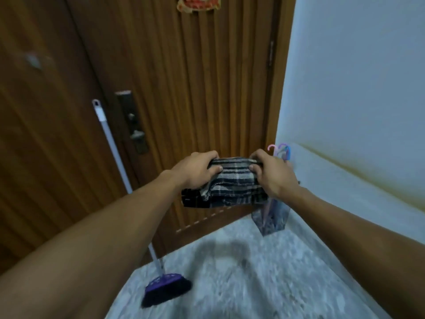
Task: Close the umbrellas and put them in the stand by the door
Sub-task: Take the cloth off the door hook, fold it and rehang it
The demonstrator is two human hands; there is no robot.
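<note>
left hand (197, 169): closed on the left end of the plaid umbrella (226, 183); fingers curled over its top, thumb on the near face
right hand (271, 172): closed on the right end; thumb pressed into the fabric
plaid umbrella: folded, held level in the air in front of the door (184, 88); canopy bunched; handle and tip not visible
stand (271, 218): on the floor (241, 272) in the corner between door and wall (356, 77); upper part hidden behind right hand and umbrella; blurred, material unclear
other umbrellas: pink, purple and blue hooked handles (281, 150) stuck up above the right hand; bodies mostly hidden
broom (164, 288): head on the floor near the door's bottom edge; stick leaned on the door
</note>
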